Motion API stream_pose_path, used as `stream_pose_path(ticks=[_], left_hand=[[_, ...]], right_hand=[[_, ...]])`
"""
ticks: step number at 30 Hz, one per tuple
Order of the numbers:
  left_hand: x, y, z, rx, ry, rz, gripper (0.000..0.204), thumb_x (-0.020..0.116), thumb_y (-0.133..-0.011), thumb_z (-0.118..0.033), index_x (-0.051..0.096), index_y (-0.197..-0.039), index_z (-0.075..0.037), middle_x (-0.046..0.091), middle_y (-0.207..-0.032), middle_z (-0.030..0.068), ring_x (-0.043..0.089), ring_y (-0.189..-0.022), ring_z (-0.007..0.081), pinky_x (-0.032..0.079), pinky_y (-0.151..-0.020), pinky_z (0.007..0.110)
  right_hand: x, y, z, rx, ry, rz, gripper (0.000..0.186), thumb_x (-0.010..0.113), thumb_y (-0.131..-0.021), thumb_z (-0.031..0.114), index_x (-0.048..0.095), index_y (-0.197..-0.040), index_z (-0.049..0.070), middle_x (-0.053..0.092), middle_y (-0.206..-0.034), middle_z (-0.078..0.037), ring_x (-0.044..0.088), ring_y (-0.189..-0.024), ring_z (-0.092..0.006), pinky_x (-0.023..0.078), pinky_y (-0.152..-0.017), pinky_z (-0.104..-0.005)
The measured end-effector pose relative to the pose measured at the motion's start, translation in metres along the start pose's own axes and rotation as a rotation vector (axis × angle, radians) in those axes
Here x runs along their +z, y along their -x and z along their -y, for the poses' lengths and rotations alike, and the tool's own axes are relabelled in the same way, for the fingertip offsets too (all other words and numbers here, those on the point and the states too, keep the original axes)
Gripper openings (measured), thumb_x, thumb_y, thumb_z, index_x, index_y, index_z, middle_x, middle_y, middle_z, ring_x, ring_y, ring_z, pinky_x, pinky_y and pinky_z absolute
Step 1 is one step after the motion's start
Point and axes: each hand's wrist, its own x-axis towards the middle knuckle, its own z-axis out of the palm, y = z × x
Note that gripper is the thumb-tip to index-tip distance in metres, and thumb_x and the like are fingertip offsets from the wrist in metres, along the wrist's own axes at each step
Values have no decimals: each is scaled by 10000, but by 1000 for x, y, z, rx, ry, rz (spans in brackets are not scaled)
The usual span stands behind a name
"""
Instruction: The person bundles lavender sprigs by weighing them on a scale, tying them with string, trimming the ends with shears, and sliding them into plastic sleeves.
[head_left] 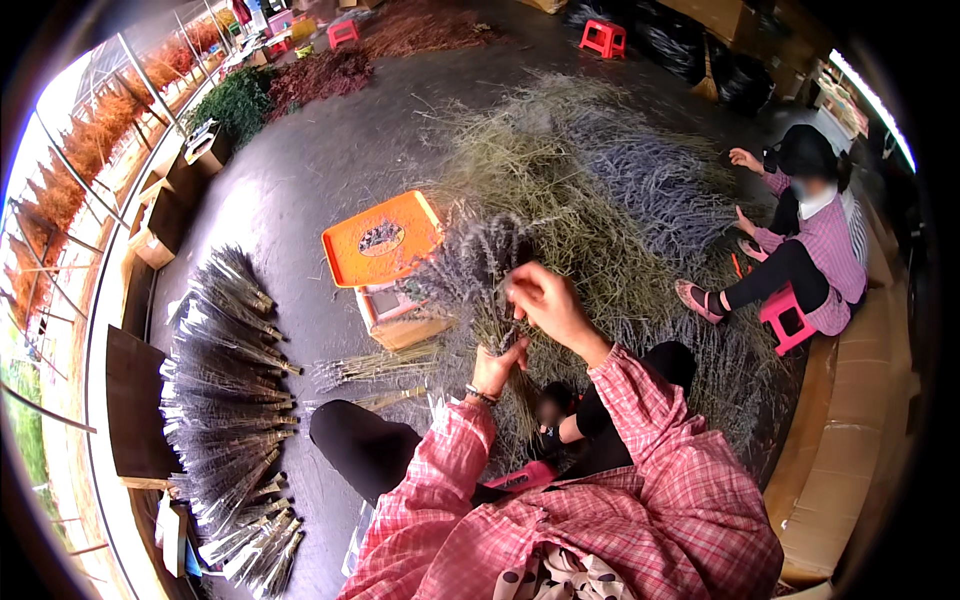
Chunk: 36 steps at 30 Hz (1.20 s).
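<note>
My left hand [497, 366] grips the stems of a bunch of dried lavender [478, 262], holding it upright in front of me. Up at the flower heads, my right hand [541, 300] pinches a few stalks with its fingers closed on them. Both sleeves are pink plaid. An orange stool [381, 241] stands just beyond the bunch, to the left. A large heap of loose lavender [600, 170] spreads over the dark floor behind my hands.
Several wrapped lavender bunches [228, 400] lie in a row on the floor at left. A seated person in a pink plaid top [815, 245] works at the right on a pink stool [786, 318]. Cardboard boxes [160, 225] line the left wall. Red stools [603, 37] stand farther back.
</note>
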Motion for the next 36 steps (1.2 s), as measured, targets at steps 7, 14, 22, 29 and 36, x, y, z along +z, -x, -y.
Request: stream_pose_path(ticks=[7,14,22,29,36], left_hand=[[-5,2,0,-7,-52,41,96,614,-813,-73,565,-860,-5,557,-591,46,536,-507,137,418,-500,247],[-7,5,3,8,-42,53,95,583,-803,-36,583,-884,14,582,-622,50,549,-529,129,428,-536,250],[-7,4,5,-25,-99,57,77,556,-796,-17,590,-846,31,594,-630,58,573,-590,131,449,-565,259],[-11,4,9,26,-129,123,104,545,-806,-16,605,-878,27,594,-662,62,569,-568,131,452,-533,261],[-13,0,37,118,-331,79,114,601,-802,-37,648,-905,-36,586,-696,-35,494,-584,50,397,-523,229]], right_hand=[[-20,-9,18,124,-365,-189,157,511,-927,182,541,-1015,55,508,-653,31,452,-483,-28,323,-389,-155],[-50,-15,17,-9,-130,-394,175,573,-887,190,529,-1001,64,447,-668,66,377,-503,-6,275,-401,-138],[-104,-14,44,-552,816,-221,180,627,-812,160,636,-968,71,603,-984,-65,575,-846,-234,464,-739,-348],[-121,-12,30,-481,937,-78,86,593,-821,136,625,-848,60,634,-813,-68,583,-758,-215,461,-689,-319],[-129,-18,26,-640,1166,-201,96,609,-756,93,521,-719,86,529,-614,-15,526,-585,-174,437,-585,-290]])
